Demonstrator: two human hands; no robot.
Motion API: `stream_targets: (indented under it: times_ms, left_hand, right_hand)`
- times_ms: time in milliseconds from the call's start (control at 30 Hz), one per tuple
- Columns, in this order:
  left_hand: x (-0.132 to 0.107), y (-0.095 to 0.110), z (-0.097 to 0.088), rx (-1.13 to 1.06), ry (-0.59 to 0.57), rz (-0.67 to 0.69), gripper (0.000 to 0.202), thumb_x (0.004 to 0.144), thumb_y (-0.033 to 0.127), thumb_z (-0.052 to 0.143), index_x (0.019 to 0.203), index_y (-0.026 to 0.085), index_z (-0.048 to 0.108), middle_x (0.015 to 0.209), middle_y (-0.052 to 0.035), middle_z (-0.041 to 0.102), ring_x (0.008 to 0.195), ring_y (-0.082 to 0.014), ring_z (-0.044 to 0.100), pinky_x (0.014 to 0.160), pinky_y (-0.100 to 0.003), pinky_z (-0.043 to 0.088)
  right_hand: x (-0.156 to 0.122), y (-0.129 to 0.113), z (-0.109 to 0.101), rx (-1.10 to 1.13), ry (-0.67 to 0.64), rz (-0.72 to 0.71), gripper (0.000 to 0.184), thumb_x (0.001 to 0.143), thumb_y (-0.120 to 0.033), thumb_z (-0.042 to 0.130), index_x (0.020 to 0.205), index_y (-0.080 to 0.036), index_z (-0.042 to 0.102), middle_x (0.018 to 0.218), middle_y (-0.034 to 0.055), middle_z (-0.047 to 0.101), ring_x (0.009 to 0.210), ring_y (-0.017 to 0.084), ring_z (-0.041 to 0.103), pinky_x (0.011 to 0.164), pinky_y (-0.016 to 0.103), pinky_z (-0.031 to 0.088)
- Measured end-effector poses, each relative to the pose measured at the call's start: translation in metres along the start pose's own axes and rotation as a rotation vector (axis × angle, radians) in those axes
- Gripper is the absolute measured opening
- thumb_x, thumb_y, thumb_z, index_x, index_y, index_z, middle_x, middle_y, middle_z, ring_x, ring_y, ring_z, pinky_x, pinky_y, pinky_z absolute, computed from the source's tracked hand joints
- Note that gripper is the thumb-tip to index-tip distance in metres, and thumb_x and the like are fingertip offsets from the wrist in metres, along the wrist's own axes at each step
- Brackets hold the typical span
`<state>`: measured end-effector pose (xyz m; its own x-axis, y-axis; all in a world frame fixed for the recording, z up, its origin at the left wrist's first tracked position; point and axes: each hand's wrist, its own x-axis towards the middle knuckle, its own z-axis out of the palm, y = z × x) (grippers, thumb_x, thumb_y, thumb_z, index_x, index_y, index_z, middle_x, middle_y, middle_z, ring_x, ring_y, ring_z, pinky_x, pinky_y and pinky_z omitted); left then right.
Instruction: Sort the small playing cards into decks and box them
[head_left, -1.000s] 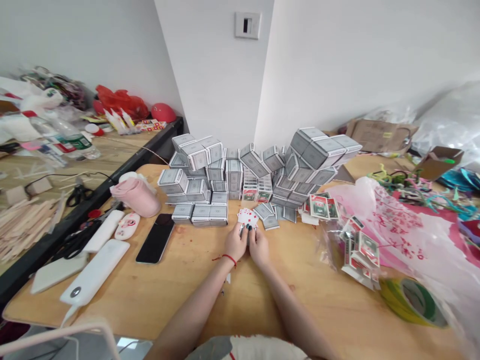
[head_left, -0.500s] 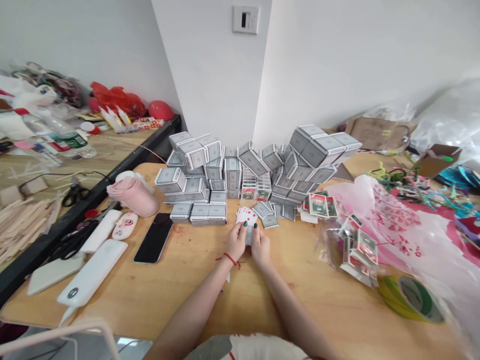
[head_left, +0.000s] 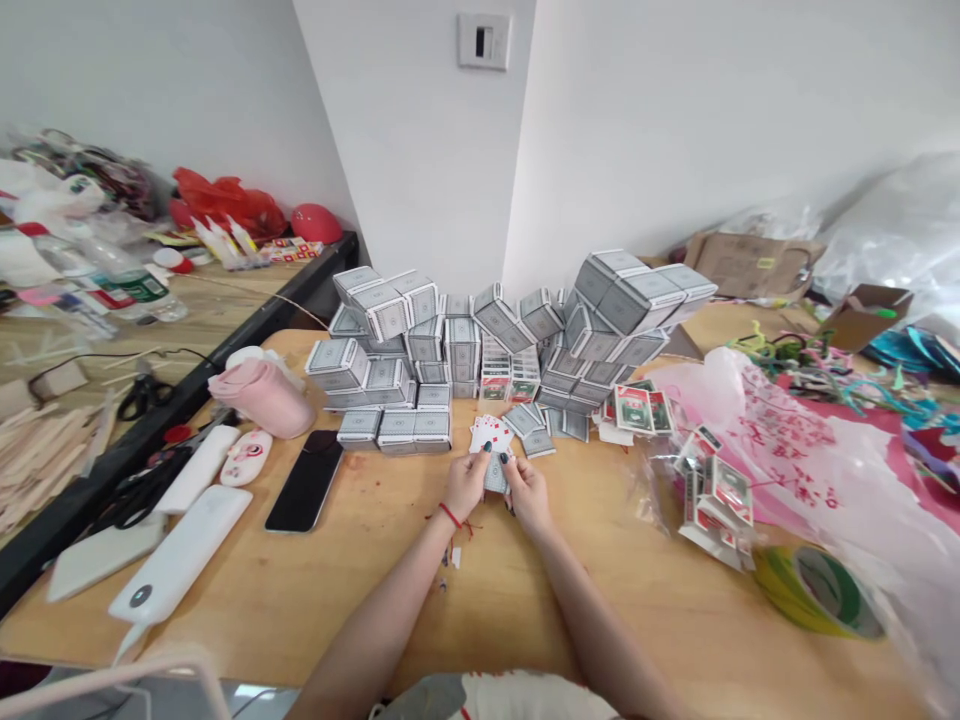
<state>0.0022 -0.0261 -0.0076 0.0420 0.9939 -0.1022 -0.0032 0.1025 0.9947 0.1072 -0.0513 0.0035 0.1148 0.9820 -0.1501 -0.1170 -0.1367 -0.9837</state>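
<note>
Playing cards (head_left: 496,474) sit between my two hands, grey patterned backs up, with the thumbs on top. My left hand (head_left: 469,480) pinches their left side; a red cord circles that wrist. On the right side, my right hand (head_left: 529,488) grips the same cards, thumb near the upper edge. Just beyond the fingertips, face-up cards (head_left: 489,432) with red diamonds lie fanned. A few loose grey-backed cards (head_left: 532,428) rest to their right. Behind stand stacked grey decks (head_left: 416,430), and among them red and green card boxes (head_left: 510,385).
A phone (head_left: 304,482), a white power bank (head_left: 180,553) and a pink roll (head_left: 262,395) lie on the left. To the right are more card boxes (head_left: 720,495), yellow-green tape (head_left: 817,590) and pink plastic wrapping (head_left: 787,430). Leaning deck stacks (head_left: 622,290) rise at the back right.
My right hand has turned slightly and its thumb has moved a little left and down over the cards. More of the grey card back shows between the hands. The view has shifted slightly.
</note>
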Motion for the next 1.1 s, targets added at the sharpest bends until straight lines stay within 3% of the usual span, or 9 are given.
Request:
stream_targets:
  times_ms: [100,233,400,467,533,700,933,1100]
  left_hand:
    - [-0.002,0.002,-0.003,-0.007,-0.014,-0.012,0.043,0.076,0.047,0.044,0.047,0.016,0.038,0.036,0.0058,0.035,0.035,-0.0059,0.033,0.039,-0.019,0.025]
    - [-0.004,0.006,-0.005,-0.021,0.038,0.022,0.038,0.078,0.045,0.042,0.053,0.016,0.044,0.042,0.0052,0.041,0.039,-0.0066,0.039,0.043,-0.019,0.032]
    - [-0.006,0.009,-0.002,0.274,0.102,0.267,0.017,0.078,0.032,0.047,0.072,0.016,0.053,0.07,-0.0014,0.057,0.068,-0.0128,0.054,0.065,-0.025,0.044]
    - [-0.006,0.008,-0.001,0.471,0.106,0.411,0.01,0.077,0.022,0.048,0.083,0.017,0.055,0.085,-0.0045,0.058,0.085,-0.0162,0.055,0.078,-0.031,0.044]
    - [-0.006,0.006,0.001,0.64,0.093,0.521,0.02,0.075,0.015,0.048,0.094,0.018,0.053,0.1,-0.0076,0.056,0.102,-0.0194,0.049,0.088,-0.036,0.041]
    - [0.005,-0.003,0.005,0.845,0.058,0.538,0.048,0.074,0.019,0.051,0.12,0.013,0.038,0.126,-0.0144,0.041,0.122,-0.0262,0.033,0.098,-0.045,0.034]
    - [0.021,-0.003,0.002,0.859,0.013,0.547,0.034,0.076,0.02,0.05,0.11,0.017,0.046,0.111,-0.0103,0.053,0.109,-0.0237,0.046,0.092,-0.042,0.039]
    - [0.022,-0.005,0.001,0.785,0.086,0.502,0.038,0.066,0.023,0.064,0.102,0.017,0.052,0.102,-0.0095,0.056,0.101,-0.0239,0.051,0.086,-0.04,0.043]
  right_hand:
    - [0.004,0.002,-0.008,0.116,-0.001,0.016,0.035,0.07,-0.052,0.054,0.063,-0.019,0.044,0.037,-0.0099,0.035,0.03,0.005,0.027,0.033,0.019,0.021]
    - [0.012,0.004,-0.019,0.434,0.052,0.03,0.027,0.068,-0.041,0.06,0.066,-0.02,0.044,0.042,-0.0106,0.034,0.034,0.005,0.031,0.038,0.019,0.03]
    - [0.019,0.002,-0.028,0.66,0.116,0.071,0.022,0.063,-0.025,0.066,0.08,-0.021,0.052,0.064,-0.0049,0.055,0.051,0.008,0.049,0.052,0.023,0.044]
    - [0.019,0.001,-0.028,0.652,0.093,0.091,0.024,0.063,-0.023,0.066,0.085,-0.021,0.055,0.077,-0.0008,0.06,0.057,0.009,0.052,0.056,0.025,0.046]
    - [0.017,0.0,-0.027,0.634,0.054,0.099,0.027,0.063,-0.024,0.065,0.089,-0.019,0.058,0.083,0.0019,0.062,0.061,0.01,0.054,0.058,0.025,0.046]
    - [0.019,0.002,-0.018,0.5,0.069,0.01,0.033,0.064,-0.029,0.061,0.095,-0.017,0.059,0.075,0.0005,0.061,0.055,0.01,0.051,0.057,0.026,0.044]
    - [0.037,0.008,-0.006,0.054,0.177,-0.131,0.025,0.069,-0.033,0.05,0.086,-0.014,0.057,0.057,-0.0026,0.055,0.043,0.008,0.042,0.044,0.022,0.037]
    - [0.051,0.007,-0.009,0.025,0.252,-0.121,0.027,0.068,-0.031,0.047,0.086,-0.013,0.056,0.058,-0.0019,0.057,0.038,0.008,0.04,0.037,0.021,0.034]
